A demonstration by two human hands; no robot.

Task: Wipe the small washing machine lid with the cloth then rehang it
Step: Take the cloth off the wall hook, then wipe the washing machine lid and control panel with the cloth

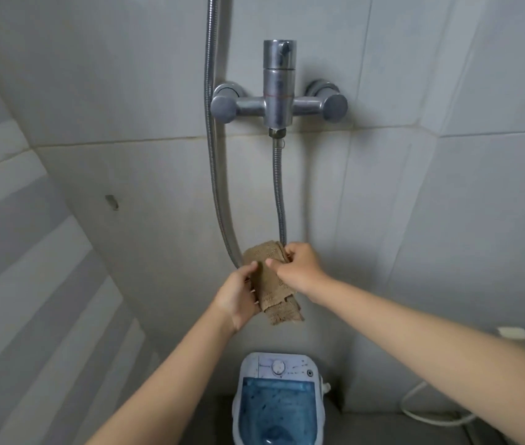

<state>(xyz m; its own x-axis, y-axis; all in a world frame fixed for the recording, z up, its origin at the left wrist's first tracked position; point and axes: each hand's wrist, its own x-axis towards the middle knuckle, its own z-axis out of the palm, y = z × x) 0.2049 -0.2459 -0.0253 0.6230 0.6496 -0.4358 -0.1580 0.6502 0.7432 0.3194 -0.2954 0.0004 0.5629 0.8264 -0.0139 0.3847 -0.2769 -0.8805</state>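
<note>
A brown woven cloth (270,281) is draped over the low loop of the metal shower hose (279,200), folded and hanging down. My left hand (238,293) grips its left side from below. My right hand (299,268) pinches its upper right part next to the hose. Far below, at the bottom of the view, stands the small washing machine (278,399), white with a translucent blue lid (278,409) and a round dial on its panel. Both hands are well above the machine.
A chrome shower mixer (278,97) sits on the grey tiled wall above the cloth. A second hose run (213,155) descends at the left. A small wall hook (111,202) is at the left. A white hose (428,412) lies on the floor at the right.
</note>
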